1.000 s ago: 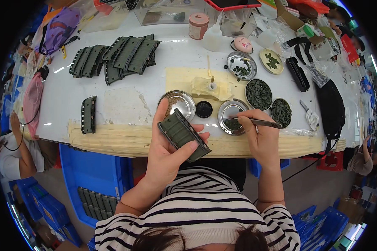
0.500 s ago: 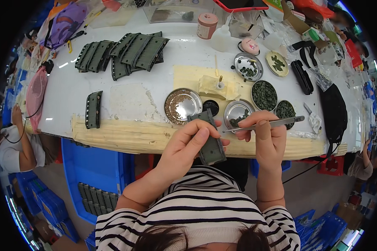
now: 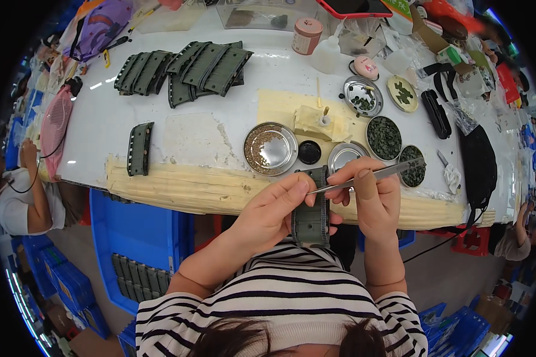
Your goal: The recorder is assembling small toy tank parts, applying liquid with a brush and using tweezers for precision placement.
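Observation:
My left hand [image 3: 275, 208] grips a dark green, curved plastic piece [image 3: 311, 221] with ridged edges, held upright over the table's front edge. In my right hand [image 3: 372, 199] are metal tweezers [image 3: 378, 173], their tips at the left thumb and the upper part of the piece. Whether the tips pinch anything is too small to tell. Just beyond the hands stand a round tin of small brown bits [image 3: 259, 149], a black round cap [image 3: 309, 152] and a shiny tin [image 3: 342, 156], partly hidden by my right hand. Tins of dark green bits [image 3: 384, 138] stand to the right.
Similar green pieces lie stacked [image 3: 214, 68] at the back left, with a single one [image 3: 140, 149] nearer. A taped block [image 3: 315, 123] sits mid-table. A white squeeze bottle [image 3: 326, 56] and pink tin [image 3: 307, 35] stand behind. Below left is a blue crate [image 3: 131, 223] holding more pieces.
The green piece has turned from a slant to nearly upright and shifted right. The tweezers' tips have moved left to the left thumb. The whole view has shifted slightly.

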A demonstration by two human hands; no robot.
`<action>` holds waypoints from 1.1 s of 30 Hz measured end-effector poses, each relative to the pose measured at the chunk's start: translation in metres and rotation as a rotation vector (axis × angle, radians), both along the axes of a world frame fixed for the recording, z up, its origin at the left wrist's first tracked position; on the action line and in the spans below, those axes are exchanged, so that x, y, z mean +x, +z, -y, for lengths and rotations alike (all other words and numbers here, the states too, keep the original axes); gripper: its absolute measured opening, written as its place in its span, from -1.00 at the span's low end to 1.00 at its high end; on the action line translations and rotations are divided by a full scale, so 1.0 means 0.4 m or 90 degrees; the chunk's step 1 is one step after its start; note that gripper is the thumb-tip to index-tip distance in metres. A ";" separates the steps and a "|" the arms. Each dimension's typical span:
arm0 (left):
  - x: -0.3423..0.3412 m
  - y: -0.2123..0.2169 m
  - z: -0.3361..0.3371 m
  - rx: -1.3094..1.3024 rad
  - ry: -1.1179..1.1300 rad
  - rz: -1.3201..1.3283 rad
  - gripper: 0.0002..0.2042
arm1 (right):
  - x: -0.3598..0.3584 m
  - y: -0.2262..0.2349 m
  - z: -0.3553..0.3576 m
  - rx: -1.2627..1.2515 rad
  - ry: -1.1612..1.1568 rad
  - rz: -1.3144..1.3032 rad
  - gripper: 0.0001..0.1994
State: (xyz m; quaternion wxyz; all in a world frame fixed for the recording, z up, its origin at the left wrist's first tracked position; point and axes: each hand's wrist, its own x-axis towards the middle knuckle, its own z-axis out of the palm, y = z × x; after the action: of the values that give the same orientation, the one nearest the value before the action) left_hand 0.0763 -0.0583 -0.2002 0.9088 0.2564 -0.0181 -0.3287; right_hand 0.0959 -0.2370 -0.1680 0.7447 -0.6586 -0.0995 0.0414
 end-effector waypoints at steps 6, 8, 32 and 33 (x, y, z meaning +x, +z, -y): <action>0.003 0.014 0.008 0.103 0.117 -0.025 -0.74 | -0.024 0.015 0.012 -0.204 0.007 0.412 -0.74; 0.001 0.002 0.011 0.107 0.146 -0.022 -0.75 | -0.035 0.024 0.002 -0.290 0.003 0.465 -0.67; -0.006 0.001 0.006 0.099 0.133 -0.034 -0.72 | -0.041 0.007 -0.014 -0.377 -0.009 0.508 -0.68; -0.006 0.001 0.006 0.100 0.133 -0.035 -0.72 | -0.040 0.009 -0.015 -0.375 -0.006 0.503 -0.68</action>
State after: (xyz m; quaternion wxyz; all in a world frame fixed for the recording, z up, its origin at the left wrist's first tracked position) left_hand 0.0738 -0.0606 -0.1999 0.9152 0.3183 0.0595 -0.2399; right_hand 0.0797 -0.2311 -0.1642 0.4322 -0.8071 -0.3553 -0.1885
